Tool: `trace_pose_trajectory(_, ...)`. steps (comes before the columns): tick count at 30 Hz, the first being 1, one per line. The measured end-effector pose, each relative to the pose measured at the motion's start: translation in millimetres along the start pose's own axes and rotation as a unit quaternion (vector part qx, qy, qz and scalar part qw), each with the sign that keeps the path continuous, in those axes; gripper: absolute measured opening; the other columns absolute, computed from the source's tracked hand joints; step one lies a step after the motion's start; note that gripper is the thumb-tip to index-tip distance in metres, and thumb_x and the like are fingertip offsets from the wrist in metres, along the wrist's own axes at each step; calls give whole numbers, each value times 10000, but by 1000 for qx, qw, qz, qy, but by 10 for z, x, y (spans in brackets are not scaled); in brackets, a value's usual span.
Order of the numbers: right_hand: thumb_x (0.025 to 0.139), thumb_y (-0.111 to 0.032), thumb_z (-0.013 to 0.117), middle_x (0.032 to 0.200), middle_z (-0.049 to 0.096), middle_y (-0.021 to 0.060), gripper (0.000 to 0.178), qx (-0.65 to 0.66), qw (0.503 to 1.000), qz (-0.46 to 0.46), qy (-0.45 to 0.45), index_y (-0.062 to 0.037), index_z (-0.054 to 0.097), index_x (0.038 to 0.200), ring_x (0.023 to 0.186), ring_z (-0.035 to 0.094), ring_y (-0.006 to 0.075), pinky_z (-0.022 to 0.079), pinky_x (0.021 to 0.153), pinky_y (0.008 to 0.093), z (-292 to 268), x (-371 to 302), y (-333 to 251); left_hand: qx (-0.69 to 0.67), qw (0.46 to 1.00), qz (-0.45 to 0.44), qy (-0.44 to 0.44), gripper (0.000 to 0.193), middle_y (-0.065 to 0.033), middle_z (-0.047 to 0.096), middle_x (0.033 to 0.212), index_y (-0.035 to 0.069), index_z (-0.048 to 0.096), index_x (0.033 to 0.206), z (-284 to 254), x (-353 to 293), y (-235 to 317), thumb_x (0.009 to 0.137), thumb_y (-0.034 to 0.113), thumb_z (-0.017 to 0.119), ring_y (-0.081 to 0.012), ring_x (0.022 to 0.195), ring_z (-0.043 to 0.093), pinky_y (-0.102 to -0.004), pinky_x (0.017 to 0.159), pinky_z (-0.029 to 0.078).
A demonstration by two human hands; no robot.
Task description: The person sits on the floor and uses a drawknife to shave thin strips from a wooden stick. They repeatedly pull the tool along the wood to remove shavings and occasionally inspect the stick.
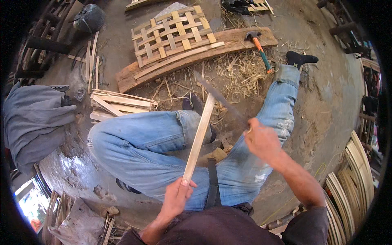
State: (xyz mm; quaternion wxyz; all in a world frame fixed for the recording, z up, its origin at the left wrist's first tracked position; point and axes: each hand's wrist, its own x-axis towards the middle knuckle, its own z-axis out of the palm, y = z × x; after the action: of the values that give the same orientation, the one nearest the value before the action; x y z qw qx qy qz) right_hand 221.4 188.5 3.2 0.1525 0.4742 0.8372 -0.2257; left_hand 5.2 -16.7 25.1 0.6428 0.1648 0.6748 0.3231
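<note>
My left hand (174, 199) is closed around the lower end of a pale, flat bamboo strip (199, 141), its thumb lying along the face. The strip slants up and away over my lap. My right hand (263, 141), slightly smeared by motion, is closed on the handle of a long-bladed knife (224, 102). The handle is mostly hidden in the fist. The blurred blade points up and left, passing close to the strip's far end; whether they touch I cannot tell. Thin shavings (241, 77) lie on the ground beyond the blade.
Ahead, a woven slat panel (173, 34) rests on a thick wooden plank (126, 77), with an orange-and-green-handled hammer (261, 53) at its right. Split strips (122, 102) are piled beside my left knee. Grey cloth (34, 118) hangs at left; curved slats (347, 188) stack at right.
</note>
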Motion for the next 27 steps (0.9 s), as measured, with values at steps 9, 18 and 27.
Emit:
trace_pose_trajectory(9, 850, -113, 561, 725, 610, 179, 131, 63, 990, -76, 105, -33, 515, 942, 663, 643, 391, 511, 550, 465, -39, 211, 57, 29, 999, 26, 12, 347, 10, 454, 607, -9, 606, 937, -18, 29, 83, 1036, 237, 380, -72, 561, 422, -262, 518, 360)
trace_pose_trajectory(18, 869, -131, 536, 748, 616, 179, 118, 86, 995, -44, 18, -22, 504, 902, 667, 641, 412, 515, 556, 491, 39, -16, -49, 65, 997, 30, 11, 325, 3, 456, 592, -7, 596, 917, -54, 0, -19, 1030, 222, 395, -89, 553, 433, -272, 521, 368)
trace_pose_trajectory(27, 841, -121, 596, 816, 613, 172, 159, 35, 992, -87, 83, -49, 483, 928, 695, 644, 386, 525, 576, 471, -54, 94, 73, 47, 998, -25, -23, 380, -65, 571, 761, -9, 513, 1288, -22, -70, 169, 1007, 240, 454, -138, 569, 582, -302, 538, 488)
